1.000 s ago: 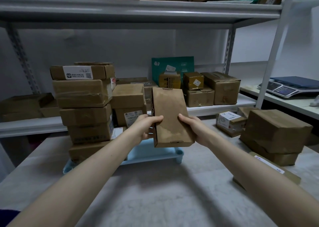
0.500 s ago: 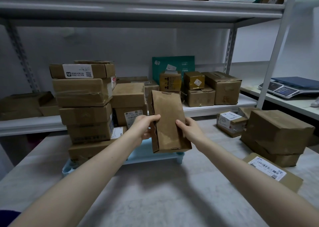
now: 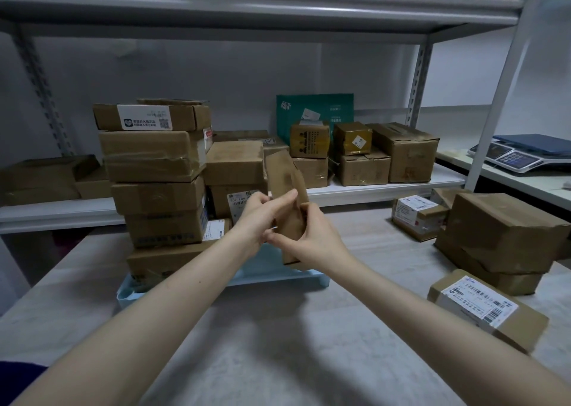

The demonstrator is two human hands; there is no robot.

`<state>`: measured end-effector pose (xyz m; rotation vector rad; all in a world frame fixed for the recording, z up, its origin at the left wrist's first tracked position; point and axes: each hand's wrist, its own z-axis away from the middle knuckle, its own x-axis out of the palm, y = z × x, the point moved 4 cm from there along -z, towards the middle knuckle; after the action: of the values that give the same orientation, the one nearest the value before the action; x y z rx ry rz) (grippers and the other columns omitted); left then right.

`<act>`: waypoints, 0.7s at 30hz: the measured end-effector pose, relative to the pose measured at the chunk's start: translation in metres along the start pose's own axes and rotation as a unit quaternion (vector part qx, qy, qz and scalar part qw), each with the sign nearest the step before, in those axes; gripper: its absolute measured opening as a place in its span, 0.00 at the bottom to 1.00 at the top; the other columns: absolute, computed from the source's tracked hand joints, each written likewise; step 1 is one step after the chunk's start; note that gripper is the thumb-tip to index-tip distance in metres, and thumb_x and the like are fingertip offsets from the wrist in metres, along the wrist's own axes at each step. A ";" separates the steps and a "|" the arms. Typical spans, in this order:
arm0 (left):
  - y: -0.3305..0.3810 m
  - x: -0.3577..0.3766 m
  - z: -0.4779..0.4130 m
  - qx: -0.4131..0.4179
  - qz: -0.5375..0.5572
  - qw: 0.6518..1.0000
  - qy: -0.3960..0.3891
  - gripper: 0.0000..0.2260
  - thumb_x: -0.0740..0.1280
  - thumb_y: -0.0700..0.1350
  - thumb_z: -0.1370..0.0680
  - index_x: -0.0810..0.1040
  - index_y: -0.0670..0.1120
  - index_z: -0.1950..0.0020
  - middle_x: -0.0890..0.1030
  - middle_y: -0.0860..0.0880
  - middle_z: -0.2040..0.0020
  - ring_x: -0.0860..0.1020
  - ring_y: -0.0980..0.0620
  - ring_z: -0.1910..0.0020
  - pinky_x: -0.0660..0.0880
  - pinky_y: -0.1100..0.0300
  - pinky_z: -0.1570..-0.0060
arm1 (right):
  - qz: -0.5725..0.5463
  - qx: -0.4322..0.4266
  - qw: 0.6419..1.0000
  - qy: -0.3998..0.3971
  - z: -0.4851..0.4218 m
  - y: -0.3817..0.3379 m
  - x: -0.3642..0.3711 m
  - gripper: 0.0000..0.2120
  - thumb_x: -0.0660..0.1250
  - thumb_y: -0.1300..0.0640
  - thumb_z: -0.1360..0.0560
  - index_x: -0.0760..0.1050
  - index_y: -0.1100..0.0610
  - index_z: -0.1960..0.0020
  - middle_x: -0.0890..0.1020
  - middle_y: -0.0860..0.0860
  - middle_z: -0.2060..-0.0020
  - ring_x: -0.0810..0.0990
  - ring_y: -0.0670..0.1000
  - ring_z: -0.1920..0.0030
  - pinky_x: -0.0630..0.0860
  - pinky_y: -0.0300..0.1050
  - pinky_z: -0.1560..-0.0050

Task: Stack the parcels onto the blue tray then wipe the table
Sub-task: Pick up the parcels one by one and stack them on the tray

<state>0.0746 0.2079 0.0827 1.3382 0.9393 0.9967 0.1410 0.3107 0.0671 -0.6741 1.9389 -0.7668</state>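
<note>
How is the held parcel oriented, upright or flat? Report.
Upright, slightly tilted: the parcel stands on end over the blue tray, gripped by left hand and right hand.

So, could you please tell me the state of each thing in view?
flat parcel, upright, gripped on both sides
left hand, holds flat parcel
right hand, holds flat parcel
blue tray, parcels stacked on its left
labelled parcel, lying on table, not yet stacked

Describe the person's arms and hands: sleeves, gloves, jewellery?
Bare left forearm and right forearm, no sleeves in view. On the left hand and right hand: no gloves; no rings, watch or bands show. Only clothing: a dark purple-navy cloth patch at the lower left corner beside the left arm; garment unclear.
</note>
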 end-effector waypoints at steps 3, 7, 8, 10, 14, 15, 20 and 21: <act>0.007 0.006 0.006 0.020 -0.006 0.999 -0.042 0.18 0.69 0.60 0.27 0.72 0.46 0.53 0.78 0.49 0.49 0.77 0.47 0.42 0.75 0.48 0.45 | -0.101 0.054 0.993 0.027 -0.003 0.007 -0.003 0.33 0.80 0.46 0.40 0.66 0.53 0.44 0.79 0.47 0.49 0.79 0.47 0.48 0.79 0.48 0.50; 0.007 0.002 0.005 0.044 -0.056 0.997 -0.013 0.09 0.65 0.49 0.21 0.76 0.45 0.46 0.79 0.48 0.47 0.77 0.51 0.47 0.77 0.51 0.46 | -0.266 0.137 0.952 0.057 -0.013 0.025 -0.014 0.23 0.73 0.58 0.37 0.72 0.55 0.44 0.81 0.53 0.51 0.82 0.55 0.49 0.81 0.54 0.49; 0.005 -0.003 0.004 0.033 -0.066 0.997 0.016 0.10 0.66 0.47 0.21 0.74 0.44 0.43 0.78 0.47 0.46 0.77 0.53 0.49 0.76 0.53 0.49 | -0.307 0.160 0.937 0.053 -0.014 0.030 -0.015 0.22 0.72 0.58 0.37 0.72 0.57 0.44 0.82 0.55 0.51 0.82 0.57 0.49 0.81 0.54 0.51; -0.004 -0.012 0.003 -0.014 -0.059 0.996 0.068 0.16 0.67 0.45 0.23 0.69 0.42 0.37 0.79 0.46 0.45 0.78 0.54 0.53 0.75 0.56 0.56 | -0.385 0.206 0.899 0.044 -0.014 0.042 -0.016 0.27 0.71 0.57 0.39 0.73 0.60 0.41 0.83 0.59 0.48 0.83 0.58 0.52 0.79 0.49 0.59; -0.013 -0.008 0.011 -0.094 0.045 0.994 -0.024 0.14 0.65 0.49 0.22 0.79 0.44 0.40 0.85 0.46 0.50 0.82 0.48 0.53 0.78 0.55 0.54 | -0.509 0.255 0.822 -0.013 -0.009 0.056 -0.013 0.15 0.63 0.59 0.26 0.77 0.62 0.42 0.84 0.59 0.49 0.82 0.54 0.56 0.76 0.43 0.60; -0.011 -0.003 0.014 -0.093 0.071 0.992 -0.049 0.13 0.64 0.50 0.22 0.81 0.45 0.42 0.85 0.46 0.51 0.83 0.48 0.53 0.78 0.55 0.54 | -0.530 0.265 0.805 -0.030 -0.007 0.060 -0.012 0.12 0.61 0.58 0.25 0.78 0.61 0.45 0.85 0.57 0.51 0.82 0.53 0.57 0.75 0.43 0.60; 0.004 0.003 0.018 -0.051 0.112 0.990 -0.068 0.17 0.58 0.58 0.20 0.79 0.48 0.48 0.81 0.46 0.55 0.78 0.48 0.56 0.76 0.54 0.57 | -0.503 0.287 0.812 -0.075 -0.003 0.067 -0.002 0.10 0.59 0.53 0.21 0.78 0.56 0.51 0.82 0.51 0.69 0.79 0.47 0.73 0.71 0.35 0.77; 0.007 0.003 0.018 -0.042 0.106 0.991 -0.071 0.17 0.57 0.58 0.19 0.78 0.48 0.46 0.80 0.47 0.55 0.78 0.49 0.56 0.75 0.54 0.58 | -0.506 0.288 0.809 -0.077 -0.004 0.067 0.000 0.11 0.58 0.53 0.21 0.78 0.57 0.51 0.82 0.52 0.68 0.79 0.48 0.73 0.72 0.36 0.76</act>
<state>0.0929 0.2052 0.0902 1.4382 0.6512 1.0750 0.1278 0.3553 0.0187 -1.3250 0.9667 -1.7821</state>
